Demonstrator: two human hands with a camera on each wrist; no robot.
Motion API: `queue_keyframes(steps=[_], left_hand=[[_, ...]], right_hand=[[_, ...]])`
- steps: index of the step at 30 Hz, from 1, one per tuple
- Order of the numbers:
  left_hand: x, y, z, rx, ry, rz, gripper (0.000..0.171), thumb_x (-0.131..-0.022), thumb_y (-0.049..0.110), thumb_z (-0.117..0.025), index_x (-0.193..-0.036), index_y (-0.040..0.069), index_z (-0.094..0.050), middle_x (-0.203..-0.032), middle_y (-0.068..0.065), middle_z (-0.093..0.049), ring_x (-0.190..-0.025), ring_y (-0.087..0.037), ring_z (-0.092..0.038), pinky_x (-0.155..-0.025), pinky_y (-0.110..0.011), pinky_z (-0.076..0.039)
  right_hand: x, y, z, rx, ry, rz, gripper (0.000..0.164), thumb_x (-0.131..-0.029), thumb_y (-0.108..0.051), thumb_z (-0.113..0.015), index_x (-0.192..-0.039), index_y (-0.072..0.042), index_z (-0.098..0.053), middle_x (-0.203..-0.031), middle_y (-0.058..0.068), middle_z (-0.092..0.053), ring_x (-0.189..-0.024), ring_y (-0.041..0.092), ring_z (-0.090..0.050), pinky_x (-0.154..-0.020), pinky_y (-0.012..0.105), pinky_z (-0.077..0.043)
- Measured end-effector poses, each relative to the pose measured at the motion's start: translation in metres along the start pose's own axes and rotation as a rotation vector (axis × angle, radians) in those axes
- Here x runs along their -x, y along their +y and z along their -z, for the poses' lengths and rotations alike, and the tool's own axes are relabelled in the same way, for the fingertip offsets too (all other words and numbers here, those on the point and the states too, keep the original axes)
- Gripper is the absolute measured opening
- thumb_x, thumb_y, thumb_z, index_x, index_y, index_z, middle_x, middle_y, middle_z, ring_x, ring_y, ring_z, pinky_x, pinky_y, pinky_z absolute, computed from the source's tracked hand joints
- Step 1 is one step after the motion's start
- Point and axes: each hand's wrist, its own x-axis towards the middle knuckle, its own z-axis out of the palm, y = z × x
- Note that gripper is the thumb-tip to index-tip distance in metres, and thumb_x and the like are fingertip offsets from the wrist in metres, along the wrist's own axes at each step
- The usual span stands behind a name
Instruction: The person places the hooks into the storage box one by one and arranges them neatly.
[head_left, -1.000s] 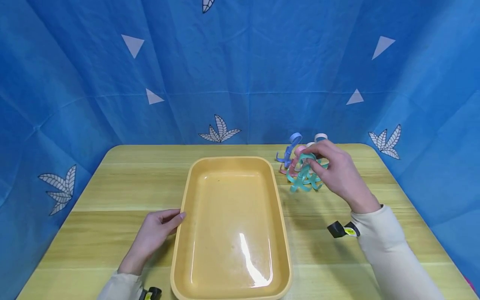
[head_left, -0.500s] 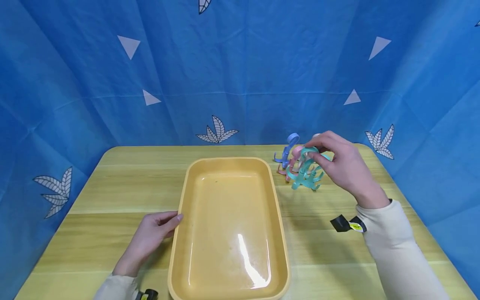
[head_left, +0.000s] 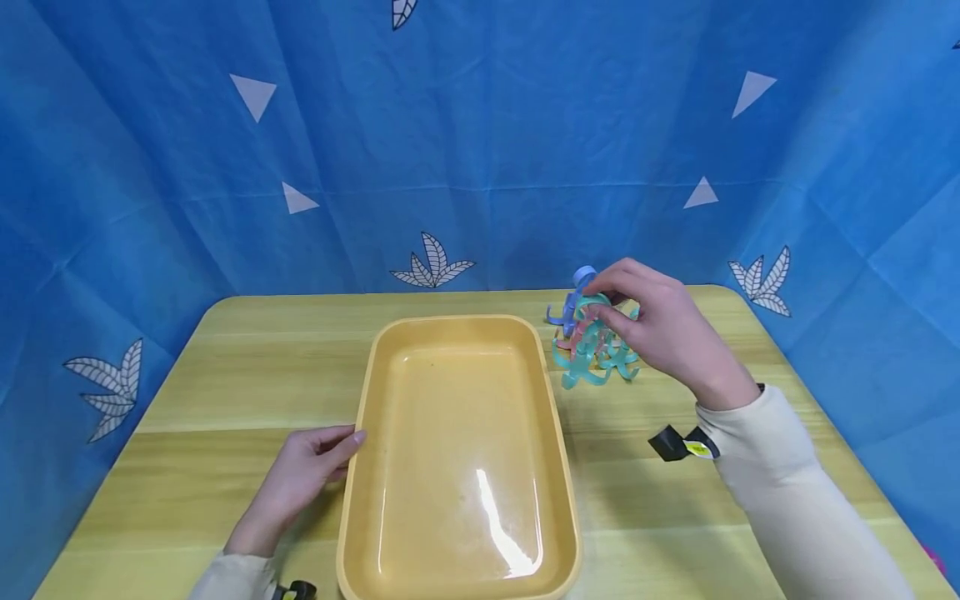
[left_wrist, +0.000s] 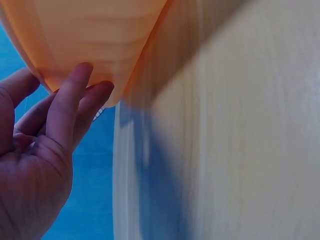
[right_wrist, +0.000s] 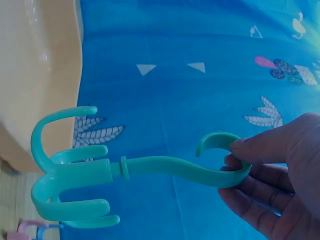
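Note:
My right hand (head_left: 663,329) pinches the curved top of a turquoise multi-prong hanging hook (head_left: 579,367). In the right wrist view, thumb and fingers hold the curl of this hook (right_wrist: 165,167), whose several upturned prongs point away from the hand. Just behind it are a blue hook (head_left: 567,310), a pink hook (head_left: 573,337) partly covered, and another turquoise hook (head_left: 621,357). My left hand (head_left: 296,479) holds the left rim of a yellow tray (head_left: 450,417). From the left wrist, thumb and fingers show against the outside of the tray (left_wrist: 95,30).
Tray and hooks are on a wood-grain table (head_left: 247,400). A blue patterned cloth (head_left: 480,167) rises behind the table and along both sides. The tray's right wall (head_left: 558,442) stands close to the hooks.
The right hand has lifted the turquoise hook slightly away from the others and shifted it left, towards the tray. The left hand keeps its hold on the rim.

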Motion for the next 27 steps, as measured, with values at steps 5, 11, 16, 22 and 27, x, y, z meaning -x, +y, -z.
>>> queue_keyframes(steps=[5,11,16,22,27], left_hand=[[0.001,-0.003,0.000,0.003,0.007,0.002,0.045,-0.098,0.023,-0.065,-0.127,-0.011,-0.059,-0.124,-0.021,-0.062,-0.091,-0.017,-0.061,-0.075,-0.027,-0.056],[0.000,-0.003,0.001,-0.020,0.004,0.001,0.046,-0.097,0.025,-0.066,-0.127,-0.009,-0.060,-0.123,-0.022,-0.063,-0.096,-0.021,-0.064,-0.076,-0.030,-0.057],[-0.001,-0.004,0.002,-0.017,-0.010,0.007,0.048,-0.097,0.026,-0.066,-0.128,-0.010,-0.059,-0.124,-0.022,-0.062,-0.096,-0.022,-0.064,-0.075,-0.031,-0.057],[-0.001,-0.006,0.003,-0.017,-0.010,0.008,0.048,-0.097,0.026,-0.065,-0.128,-0.009,-0.059,-0.125,-0.021,-0.062,-0.096,-0.022,-0.063,-0.076,-0.032,-0.057],[-0.002,-0.005,0.004,-0.023,-0.023,-0.006,0.049,-0.097,0.027,-0.065,-0.129,-0.010,-0.058,-0.125,-0.022,-0.062,-0.097,-0.022,-0.063,-0.077,-0.032,-0.057]], right_hand=[[-0.009,-0.007,-0.006,-0.052,-0.016,0.034,0.023,-0.087,0.005,-0.071,-0.104,-0.009,-0.071,-0.103,-0.004,-0.063,-0.086,0.010,-0.058,-0.073,0.031,-0.050],[-0.022,-0.011,-0.017,-0.131,-0.072,0.044,0.019,-0.089,0.003,-0.070,-0.104,-0.009,-0.071,-0.102,-0.005,-0.063,-0.085,0.010,-0.058,-0.074,0.035,-0.051],[-0.029,-0.013,-0.030,-0.167,-0.110,0.060,0.017,-0.089,0.002,-0.071,-0.103,-0.009,-0.071,-0.100,-0.003,-0.063,-0.086,0.012,-0.057,-0.074,0.035,-0.051],[-0.036,-0.012,-0.042,-0.183,-0.170,0.030,0.014,-0.092,-0.003,-0.069,-0.104,-0.009,-0.071,-0.102,-0.004,-0.062,-0.085,0.012,-0.057,-0.068,0.030,-0.052],[-0.040,-0.013,-0.050,-0.173,-0.223,-0.030,0.014,-0.092,-0.007,-0.070,-0.106,-0.011,-0.071,-0.102,-0.005,-0.061,-0.087,0.013,-0.057,-0.069,0.032,-0.052]])
